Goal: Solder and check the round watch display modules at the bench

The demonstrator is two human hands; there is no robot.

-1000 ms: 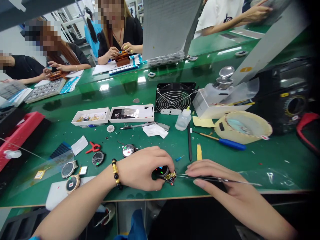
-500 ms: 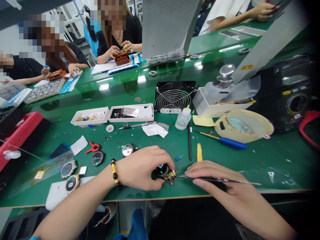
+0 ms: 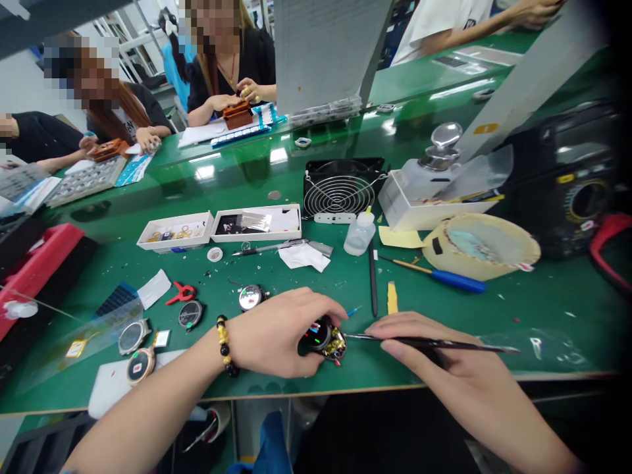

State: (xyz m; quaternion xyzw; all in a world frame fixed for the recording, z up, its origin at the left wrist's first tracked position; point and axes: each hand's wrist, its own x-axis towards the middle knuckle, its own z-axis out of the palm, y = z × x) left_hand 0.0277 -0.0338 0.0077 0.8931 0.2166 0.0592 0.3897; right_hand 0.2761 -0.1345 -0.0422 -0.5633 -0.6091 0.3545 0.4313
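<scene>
Clock reference: 12 o'clock is the far side of the bench, as seen from the round watch.

Work piece: a round watch (image 3: 316,334) is being held on the green bench mat (image 3: 557,309), near the front edge, with gold-coloured parts (image 3: 336,343) exposed at its 3 o'clock side.

Left hand (image 3: 281,336): the fingers are being kept closed over the round watch, gripping it from 9 o'clock; a beaded bracelet (image 3: 223,343) is being worn on the wrist.

Right hand (image 3: 437,359): the fingers are being closed on slim tweezers (image 3: 427,343), whose tips are being held at the gold-coloured parts; actual contact cannot be told.

Progress: the gold-coloured parts are being left uncovered, so the round watch is not being shown closed up. How much work is left cannot be told.

Nearby: 4 watch bodies (image 3: 132,336) are being left on the mat at 9 to 10 o'clock, with a red spring clamp (image 3: 180,294) among them. 2 white parts trays (image 3: 255,222) are being kept at 11 to 12 o'clock.

Far bench: small parts are being handled by a co-worker's hands (image 3: 232,99) at 11 o'clock.
</scene>
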